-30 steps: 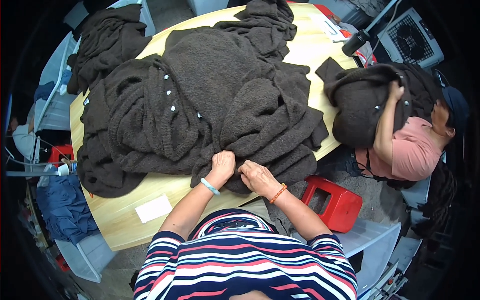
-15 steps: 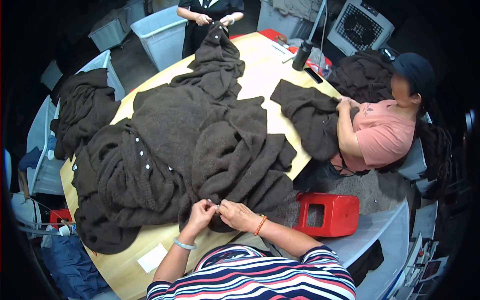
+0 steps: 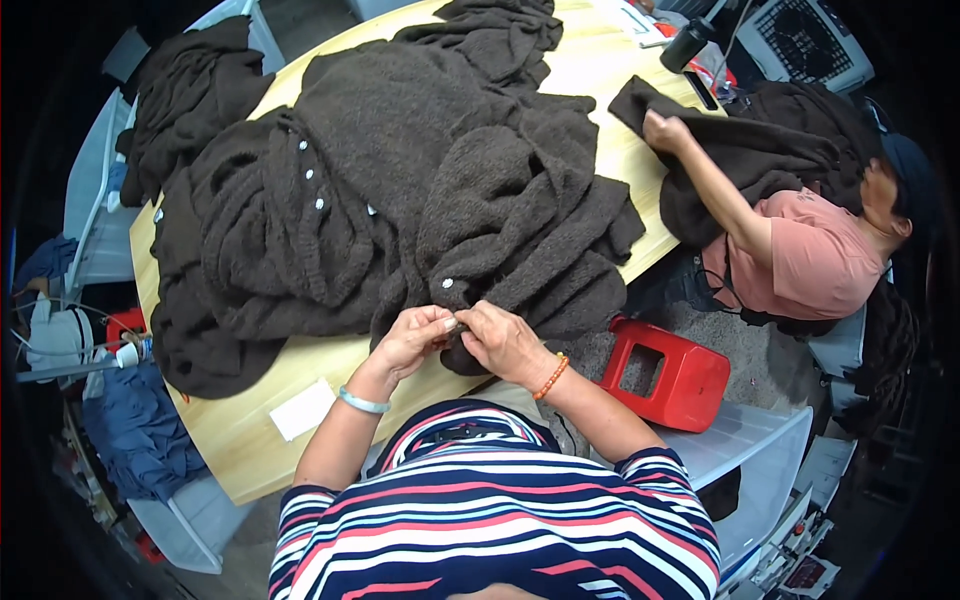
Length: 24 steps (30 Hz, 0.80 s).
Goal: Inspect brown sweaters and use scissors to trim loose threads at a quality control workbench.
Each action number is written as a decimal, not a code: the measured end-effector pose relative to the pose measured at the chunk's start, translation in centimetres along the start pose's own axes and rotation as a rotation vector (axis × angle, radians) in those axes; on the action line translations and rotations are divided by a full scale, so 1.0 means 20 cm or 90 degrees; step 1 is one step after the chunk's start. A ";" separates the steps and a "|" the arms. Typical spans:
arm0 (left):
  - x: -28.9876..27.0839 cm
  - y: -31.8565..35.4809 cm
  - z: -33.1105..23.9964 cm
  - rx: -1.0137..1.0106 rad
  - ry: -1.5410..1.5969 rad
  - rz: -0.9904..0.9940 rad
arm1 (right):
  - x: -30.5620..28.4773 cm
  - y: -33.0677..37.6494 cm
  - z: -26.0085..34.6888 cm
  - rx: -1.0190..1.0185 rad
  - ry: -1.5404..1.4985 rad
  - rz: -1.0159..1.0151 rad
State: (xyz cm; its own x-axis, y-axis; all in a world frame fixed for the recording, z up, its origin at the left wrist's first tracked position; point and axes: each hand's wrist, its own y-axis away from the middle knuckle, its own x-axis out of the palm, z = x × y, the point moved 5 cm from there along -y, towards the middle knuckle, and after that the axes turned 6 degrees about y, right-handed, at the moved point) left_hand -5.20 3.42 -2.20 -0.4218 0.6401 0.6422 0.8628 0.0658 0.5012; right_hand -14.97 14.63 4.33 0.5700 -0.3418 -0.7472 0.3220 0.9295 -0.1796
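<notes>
A heap of dark brown knit garments (image 3: 390, 110) covers much of the table. At its near edge my left hand (image 3: 414, 340) and my right hand (image 3: 506, 343) meet, fingertips pinched together on the edge of a brown knit garment (image 3: 500, 205). What exactly lies between the fingertips is hidden. A whitish button (image 3: 447, 284) shows on the fabric just beyond my fingers. Several more pale buttons (image 3: 310, 175) run in a line down the garment to the left.
A white paper (image 3: 302, 409) lies on the wooden table (image 3: 235, 455). By my right elbow stands a red stool (image 3: 668, 375). Across the right side, a person in a pink shirt (image 3: 820, 255) handles another brown garment (image 3: 740, 140). More brown garments (image 3: 195, 100) hang over a bin at left.
The view has tilted down toward me. A button near my fingers has come into sight, and my hands still pinch the fabric. The person at right has reached an arm across their garment.
</notes>
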 end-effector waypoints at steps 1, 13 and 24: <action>0.00 0.00 0.00 0.007 -0.012 -0.003 | 0.00 0.00 -0.01 -0.005 0.000 0.006; 0.16 0.17 -0.12 0.550 -0.744 -0.203 | 0.01 -0.05 -0.03 0.012 -0.021 0.041; 0.09 0.15 -0.08 0.389 -0.590 -0.201 | 0.07 -0.04 -0.04 0.039 -0.078 0.144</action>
State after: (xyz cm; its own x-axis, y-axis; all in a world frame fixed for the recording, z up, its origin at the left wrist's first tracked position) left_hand -3.82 3.59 1.42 -0.4954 0.8285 -0.2612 0.8526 0.5213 0.0366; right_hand -15.07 13.49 3.03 0.7185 -0.1443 -0.6804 0.2188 0.9755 0.0241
